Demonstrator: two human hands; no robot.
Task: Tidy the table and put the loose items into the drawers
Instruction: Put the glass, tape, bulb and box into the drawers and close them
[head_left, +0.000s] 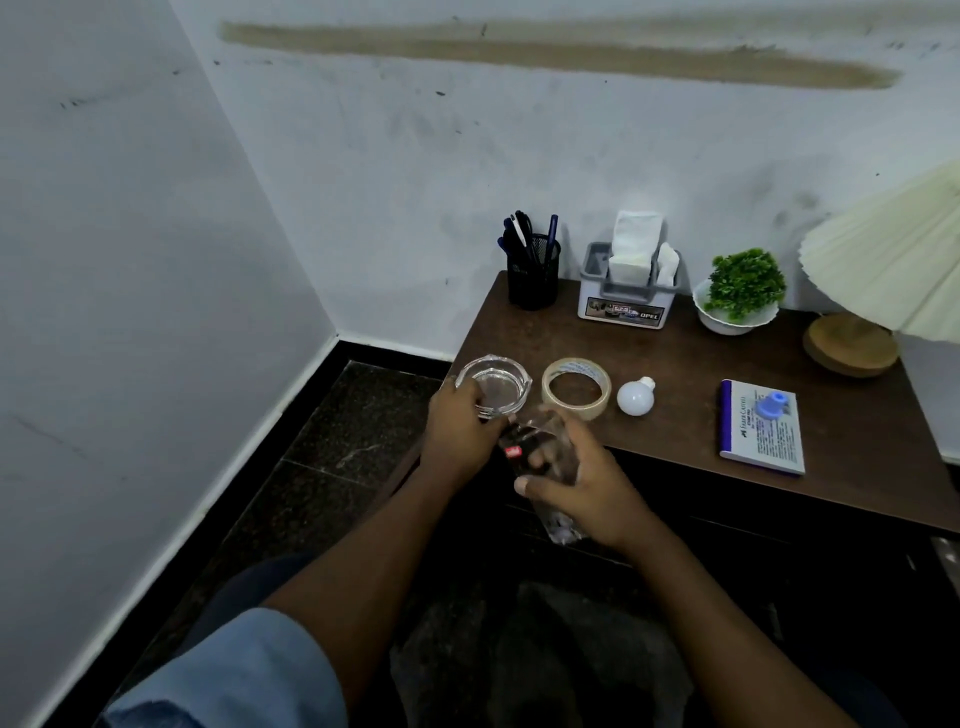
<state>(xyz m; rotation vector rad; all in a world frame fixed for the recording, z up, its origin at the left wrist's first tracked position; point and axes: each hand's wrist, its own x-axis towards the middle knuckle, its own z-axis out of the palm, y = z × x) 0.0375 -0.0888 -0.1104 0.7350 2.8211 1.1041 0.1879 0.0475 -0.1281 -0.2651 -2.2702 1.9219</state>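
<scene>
My right hand (582, 486) grips a clear plastic bottle (545, 452) with a dark label, held tilted just in front of the brown table's (675, 364) front-left corner. My left hand (460, 434) curls over the near-left rim of a glass ashtray (501, 384) at that corner, close beside the bottle. To the right of the ashtray, a roll of tape (575, 387) and a white light bulb (636, 397) lie on the table. Further right lies a blue and white box (761, 439) with a small blue plastic piece (774, 405) on top.
Along the wall stand a black mesh pen holder (534, 275), a grey tissue caddy (626, 296), a small green plant in a white bowl (740, 301) and a lamp with a pleated shade (883, 270). Dark drawer fronts (779, 561) sit below the tabletop. Dark tiled floor lies to the left.
</scene>
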